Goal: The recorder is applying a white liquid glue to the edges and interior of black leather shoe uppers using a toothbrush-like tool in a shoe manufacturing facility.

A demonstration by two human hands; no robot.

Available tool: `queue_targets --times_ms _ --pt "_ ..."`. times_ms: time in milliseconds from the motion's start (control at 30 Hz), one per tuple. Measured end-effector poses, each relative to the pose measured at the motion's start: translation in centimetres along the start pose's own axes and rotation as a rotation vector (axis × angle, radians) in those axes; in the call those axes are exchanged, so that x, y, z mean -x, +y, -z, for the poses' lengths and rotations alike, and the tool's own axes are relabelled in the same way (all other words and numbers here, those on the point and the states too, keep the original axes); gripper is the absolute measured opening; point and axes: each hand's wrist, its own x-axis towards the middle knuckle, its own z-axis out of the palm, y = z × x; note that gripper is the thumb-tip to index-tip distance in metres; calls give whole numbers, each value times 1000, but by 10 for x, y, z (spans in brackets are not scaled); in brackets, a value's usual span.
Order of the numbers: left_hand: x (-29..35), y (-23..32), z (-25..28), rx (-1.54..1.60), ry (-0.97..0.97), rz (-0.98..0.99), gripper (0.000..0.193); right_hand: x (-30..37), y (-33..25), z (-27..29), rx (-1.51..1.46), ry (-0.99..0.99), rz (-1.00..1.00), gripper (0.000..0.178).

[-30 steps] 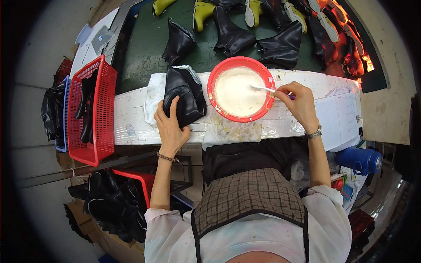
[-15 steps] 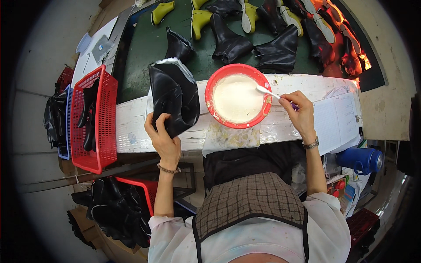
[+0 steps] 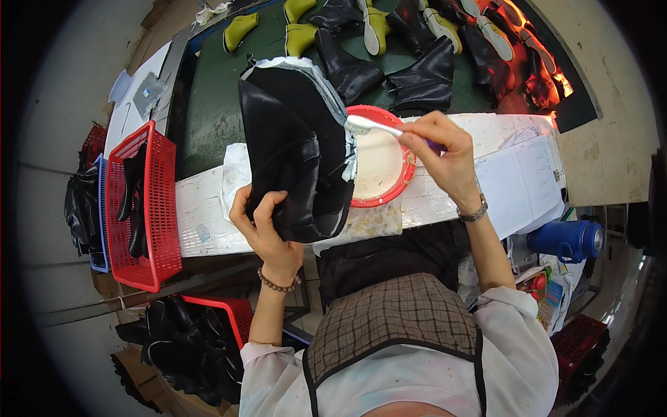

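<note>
My left hand (image 3: 269,236) grips a black leather boot upper (image 3: 281,132) by its near lower side, holding it up over the white bench. White paste coats the upper's open edge, which faces right and away from me. Between the fingers of my right hand (image 3: 446,158) is a toothbrush (image 3: 379,127) with a white head and purple handle. Its bristle end is at the coated edge; whether it touches cannot be made out. Behind the upper, a red bowl (image 3: 408,179) of creamy white paste (image 3: 379,165) is partly hidden.
Black boots (image 3: 424,76) and yellow shoe forms (image 3: 240,31) lie on the green surface, with an orange glow (image 3: 549,76) at far right. Red baskets (image 3: 149,201) with black uppers stand left. An open notebook (image 3: 517,177) and a blue flask (image 3: 566,241) are at right.
My left hand has brought the boot upper right and turned its open edge toward the bowl. My right hand has carried the toothbrush left from the bowl to that edge.
</note>
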Motion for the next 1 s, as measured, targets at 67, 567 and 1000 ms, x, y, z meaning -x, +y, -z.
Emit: queue_targets --times_ms 67,567,1000 --pt "-5 -2 -2 -11 21 -15 40 -8 -5 -1 21 82 107 18" --pt "-41 -14 -19 -26 87 -30 37 16 -44 4 -25 -151 -11 15" --pt "-17 -80 52 726 -321 499 20 -7 24 23 657 -275 134 7"
